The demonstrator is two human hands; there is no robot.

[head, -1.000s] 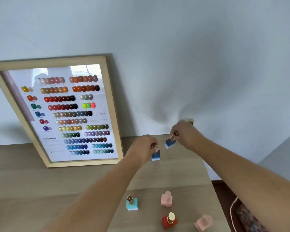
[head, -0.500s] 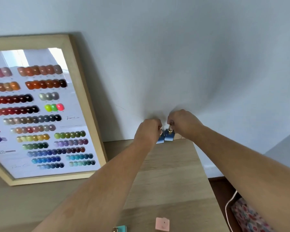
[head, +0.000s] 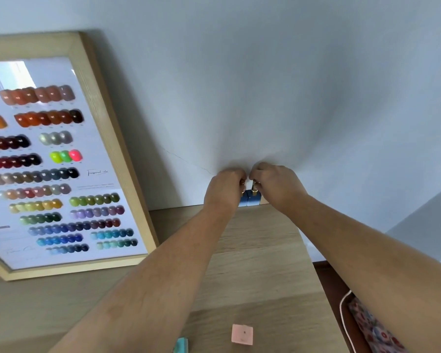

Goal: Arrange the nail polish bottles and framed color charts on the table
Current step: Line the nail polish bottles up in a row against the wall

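The lighter blue bottle (head: 243, 201) and the darker blue bottle (head: 253, 200) are down, touching side by side at the back edge of the table (head: 252, 250), centre frame. A second ago they were still in the air. The left hand (head: 224, 189) and right hand (head: 275, 184) each pinch a gold cap. This pair looks placed. The pink bottle (head: 242, 334) and teal bottle (head: 181, 345) wait at the bottom edge, and the framed color chart (head: 61, 161) leans at left.

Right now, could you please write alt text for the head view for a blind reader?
At the far edge of the table, the left hand grips a lighter blue bottle and the right hand a darker blue bottle, side by side. A framed color chart leans on the wall.
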